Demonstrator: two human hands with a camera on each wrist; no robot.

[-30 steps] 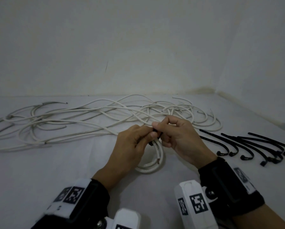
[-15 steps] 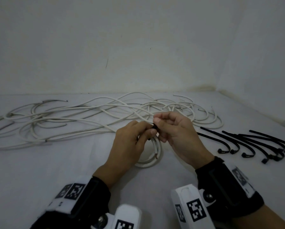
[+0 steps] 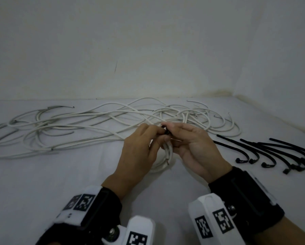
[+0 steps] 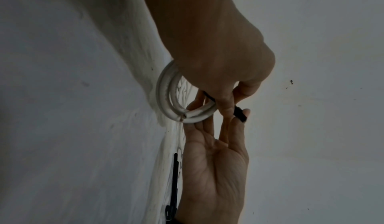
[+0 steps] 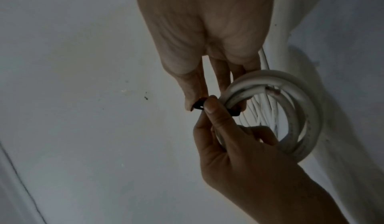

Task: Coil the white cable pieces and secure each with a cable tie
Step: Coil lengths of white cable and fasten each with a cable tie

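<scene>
Two hands meet over the small white coil (image 3: 166,152), held just above the surface. The left hand (image 3: 139,149) fingers pinch the coil and the black cable tie (image 5: 199,104); the right hand (image 3: 195,149) fingers pinch the tie head. Judging by its look, the cable is light, stiff and springy, so grip across all turns. Loose cables (image 3: 77,126) lie at 10 o'clock, spare ties (image 3: 272,152) at 3 o'clock.

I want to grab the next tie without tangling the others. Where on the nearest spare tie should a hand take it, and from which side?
Probably by the straight strap of the leftmost spare tie, pinched from above. Its hooked head end points toward the person, and the other ties overlap on its right, so coming from the left, open side looks safest.
</scene>
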